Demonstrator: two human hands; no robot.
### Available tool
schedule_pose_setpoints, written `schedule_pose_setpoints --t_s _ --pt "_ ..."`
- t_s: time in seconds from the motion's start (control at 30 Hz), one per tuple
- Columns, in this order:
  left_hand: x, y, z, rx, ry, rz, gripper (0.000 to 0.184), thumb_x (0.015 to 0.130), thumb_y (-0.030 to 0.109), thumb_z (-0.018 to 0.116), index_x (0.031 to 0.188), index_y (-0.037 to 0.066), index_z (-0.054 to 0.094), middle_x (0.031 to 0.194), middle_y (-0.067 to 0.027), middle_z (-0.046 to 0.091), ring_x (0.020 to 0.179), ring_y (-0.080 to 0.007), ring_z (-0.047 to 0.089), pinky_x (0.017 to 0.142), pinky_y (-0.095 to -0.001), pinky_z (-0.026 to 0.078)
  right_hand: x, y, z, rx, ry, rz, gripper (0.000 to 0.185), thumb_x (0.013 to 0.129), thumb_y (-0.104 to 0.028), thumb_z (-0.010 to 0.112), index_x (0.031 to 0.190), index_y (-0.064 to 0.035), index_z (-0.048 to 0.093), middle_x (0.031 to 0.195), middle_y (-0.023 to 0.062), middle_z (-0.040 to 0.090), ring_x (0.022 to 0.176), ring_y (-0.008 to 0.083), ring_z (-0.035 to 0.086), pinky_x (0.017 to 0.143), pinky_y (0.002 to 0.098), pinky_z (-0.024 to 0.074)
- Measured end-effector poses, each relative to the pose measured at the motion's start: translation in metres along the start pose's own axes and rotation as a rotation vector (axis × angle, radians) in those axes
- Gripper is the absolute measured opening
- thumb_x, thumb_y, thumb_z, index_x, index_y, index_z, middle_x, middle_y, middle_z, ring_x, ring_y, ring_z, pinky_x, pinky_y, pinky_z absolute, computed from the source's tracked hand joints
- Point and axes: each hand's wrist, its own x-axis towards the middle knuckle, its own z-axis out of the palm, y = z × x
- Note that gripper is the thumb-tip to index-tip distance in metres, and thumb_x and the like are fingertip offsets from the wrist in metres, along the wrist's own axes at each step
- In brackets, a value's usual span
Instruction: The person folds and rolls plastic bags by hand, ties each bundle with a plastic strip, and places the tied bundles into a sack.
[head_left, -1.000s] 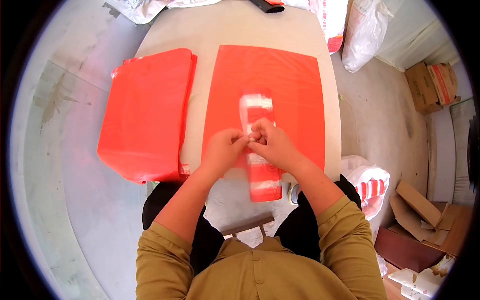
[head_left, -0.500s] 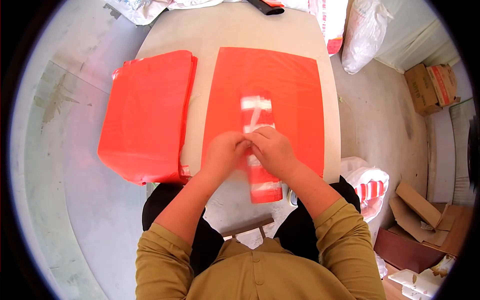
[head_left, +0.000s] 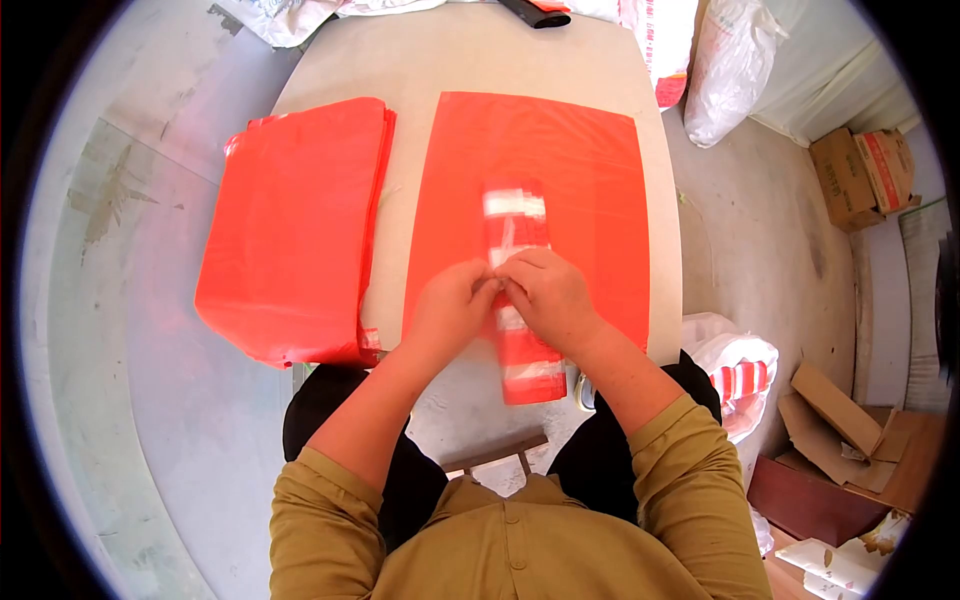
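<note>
A long folded bundle of red plastic bags (head_left: 532,380) with whitish bands lies lengthwise in front of me, its near end sticking out past the table's front edge. Both hands meet over its middle. My left hand (head_left: 462,300) is closed, thumb and fingers pinched together at the bundle's left side. From the right, my right hand (head_left: 545,298) is closed too, its fingertips touching those of the left. The exact spot they pinch is hidden by the fingers. Under the bundle, a flat red plastic sheet (head_left: 590,200) is spread on the table.
A thick stack of red plastic sheets (head_left: 290,220) lies on the table (head_left: 470,55) at left. A clear bag with red-and-white rolls (head_left: 740,385) stands on the floor at right. Farther right are cardboard boxes (head_left: 862,175), an opened carton (head_left: 835,420) and a white sack (head_left: 735,70).
Both hands stay pinched at the bundle's middle and have barely shifted. The pale strip seen along the bundle's upper part before is less visible now.
</note>
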Motion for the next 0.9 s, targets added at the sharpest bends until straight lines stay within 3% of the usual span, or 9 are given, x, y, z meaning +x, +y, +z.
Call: schedule_pose_setpoints --t_s 0.1,0.2,0.3,0.4,0.5,0.6,0.7,0.8,0.9 --pt "0.002 -0.005 0.003 -0.026 0.025 0.017 0.012 0.102 0.009 0.063 0.104 -0.001 0.067 0.087 -0.0086 0.070 0.077 -0.0154 0.063 0.071 -0.0306 0.051 0.002 -0.002 0.004 0.035 0.046 0.009 0.016 0.088 -0.006 0.067 0.104 -0.0048 0.069 0.097 0.0125 0.070 0.093 0.0313 0.067 0.081 0.0405 0.0562" --pt "0.003 -0.004 0.001 -0.095 -0.008 -0.063 0.011 0.103 0.009 0.061 0.103 -0.001 0.067 0.085 -0.0054 0.068 0.075 -0.0124 0.060 0.070 -0.0287 0.050 0.004 -0.010 -0.003 0.253 -0.153 0.461 0.021 0.091 -0.008 0.067 0.112 -0.0043 0.067 0.099 0.0117 0.071 0.095 0.0274 0.069 0.083 0.0380 0.0563" --pt "0.006 -0.006 0.002 -0.190 -0.039 -0.149 0.012 0.104 0.010 0.061 0.101 0.000 0.066 0.084 -0.0018 0.065 0.075 -0.0089 0.057 0.069 -0.0264 0.048 0.003 0.004 0.003 0.579 -0.155 0.570 0.015 0.096 -0.004 0.066 0.110 -0.0056 0.061 0.090 0.0010 0.066 0.082 0.0078 0.061 0.070 0.0259 0.0520" --pt "0.008 -0.009 0.000 -0.217 -0.066 -0.166 0.014 0.105 0.012 0.060 0.101 0.000 0.067 0.085 0.0001 0.064 0.076 -0.0072 0.056 0.070 -0.0250 0.047 0.010 0.009 -0.005 0.751 -0.245 0.617 0.014 0.097 -0.004 0.067 0.110 -0.0040 0.063 0.090 -0.0008 0.064 0.080 0.0063 0.057 0.069 0.0247 0.0512" --pt "0.010 -0.011 0.000 -0.276 -0.093 -0.211 0.016 0.105 0.014 0.060 0.103 0.000 0.068 0.087 -0.0019 0.066 0.078 -0.0091 0.058 0.071 -0.0268 0.049 0.012 0.008 -0.012 0.778 -0.317 0.659 0.019 0.094 -0.004 0.066 0.113 -0.0039 0.070 0.096 0.0072 0.070 0.089 0.0138 0.067 0.080 0.0321 0.0554" --pt "0.013 -0.017 0.001 -0.313 -0.119 -0.260 0.018 0.104 0.016 0.060 0.105 0.000 0.069 0.087 -0.0038 0.068 0.079 -0.0109 0.060 0.073 -0.0286 0.050 0.017 -0.005 -0.023 0.599 -0.377 0.611 0.016 0.092 -0.003 0.065 0.107 -0.0043 0.073 0.095 0.0083 0.072 0.089 0.0153 0.068 0.079 0.0324 0.0554" --pt "0.013 -0.006 -0.003 -0.317 -0.152 -0.274 0.018 0.107 0.015 0.058 0.106 0.000 0.068 0.087 0.0004 0.065 0.078 -0.0080 0.056 0.074 -0.0248 0.049 0.010 -0.006 -0.014 0.421 -0.263 0.415 0.014 0.089 -0.002 0.067 0.101 -0.0055 0.074 0.093 0.0098 0.072 0.085 0.0206 0.069 0.077 0.0343 0.0555" --pt "0.012 -0.010 -0.004 -0.330 -0.154 -0.262 0.019 0.106 0.015 0.058 0.104 0.000 0.069 0.088 -0.0008 0.067 0.079 -0.0087 0.058 0.074 -0.0261 0.050 0.005 0.005 -0.005 0.169 -0.115 0.043 0.014 0.087 -0.003 0.069 0.100 -0.0064 0.073 0.091 0.0120 0.070 0.082 0.0265 0.067 0.075 0.0381 0.0554" --pt "0.012 -0.010 -0.006 -0.335 -0.150 -0.267 0.019 0.104 0.015 0.060 0.102 -0.001 0.070 0.089 -0.0043 0.069 0.081 -0.0116 0.062 0.073 -0.0292 0.051 0.004 0.004 -0.004 0.082 -0.061 -0.062 0.015 0.084 0.002 0.070 0.096 -0.0067 0.072 0.089 0.0081 0.063 0.074 0.0264 0.064 0.065 0.0364 0.0544"
